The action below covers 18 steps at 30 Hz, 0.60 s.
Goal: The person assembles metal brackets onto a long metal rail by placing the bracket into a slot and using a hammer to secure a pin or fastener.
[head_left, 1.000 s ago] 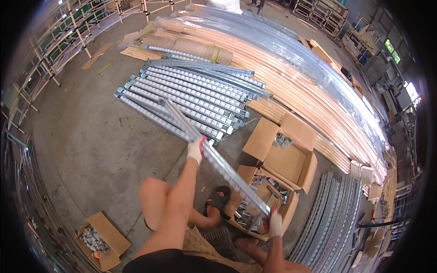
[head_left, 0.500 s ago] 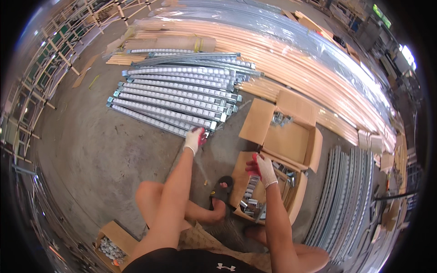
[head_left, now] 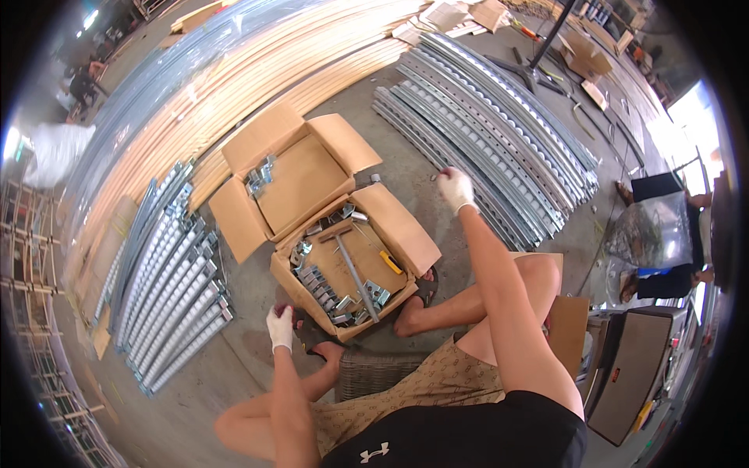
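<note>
Right grip (head_left: 455,189): a white glove, fingers loosely curled, released as far as I can see; it hangs by the near edge of the rails, and whether it touches them I can't tell.
Left grip (head_left: 282,327): gloved too, half curled, with nothing visible in it, just beside the near corner of the parts box.
Stacked rails (head_left: 484,140): on the floor, just beyond the right grip and off to its right.
Parts box (head_left: 402,230): between the two grips, flap open, holding a hammer (head_left: 355,272), a yellow-handled tool (head_left: 391,262) and loose metal brackets (head_left: 316,285).
Second box (head_left: 269,140): beyond the parts box, well ahead of the left grip, with a few brackets in one corner.
Roller strips (head_left: 173,300): fanned out on the floor, left of the left grip.
Done, I'd judge: those strips, with metal pieces at their near ends.
Left, I'd judge: the stacked rails, where I make out no such pieces, and the loose brackets.
</note>
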Available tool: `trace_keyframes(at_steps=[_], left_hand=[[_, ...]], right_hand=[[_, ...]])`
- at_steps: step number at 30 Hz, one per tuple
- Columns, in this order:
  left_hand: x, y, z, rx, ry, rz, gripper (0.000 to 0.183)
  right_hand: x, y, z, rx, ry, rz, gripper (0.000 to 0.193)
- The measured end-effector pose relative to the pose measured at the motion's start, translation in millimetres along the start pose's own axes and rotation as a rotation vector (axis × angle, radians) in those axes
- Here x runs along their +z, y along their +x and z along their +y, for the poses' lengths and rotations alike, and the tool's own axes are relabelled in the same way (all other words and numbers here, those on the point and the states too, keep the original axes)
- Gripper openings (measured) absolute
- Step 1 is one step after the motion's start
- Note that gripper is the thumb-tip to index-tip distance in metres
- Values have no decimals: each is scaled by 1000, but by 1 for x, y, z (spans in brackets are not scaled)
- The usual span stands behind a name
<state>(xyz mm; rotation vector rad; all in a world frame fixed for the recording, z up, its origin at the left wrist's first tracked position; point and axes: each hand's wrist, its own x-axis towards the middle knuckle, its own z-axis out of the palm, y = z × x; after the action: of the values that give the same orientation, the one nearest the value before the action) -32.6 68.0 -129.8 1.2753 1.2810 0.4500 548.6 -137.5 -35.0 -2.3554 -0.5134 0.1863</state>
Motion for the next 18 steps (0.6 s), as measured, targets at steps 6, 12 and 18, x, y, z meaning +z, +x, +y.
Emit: trace_keyframes(at_steps=[6,12,18], left_hand=[[4,-34,10,-86,147,2,22],[-6,-44,13,-16,400,-7,28],[10,-62,31,-81,489,9,31]], right_hand=[[-44,8,120,363,-547,-48,47],[-56,14,129,373,-704,-112,94],[-58,7,147,524,-578,-109,83]])
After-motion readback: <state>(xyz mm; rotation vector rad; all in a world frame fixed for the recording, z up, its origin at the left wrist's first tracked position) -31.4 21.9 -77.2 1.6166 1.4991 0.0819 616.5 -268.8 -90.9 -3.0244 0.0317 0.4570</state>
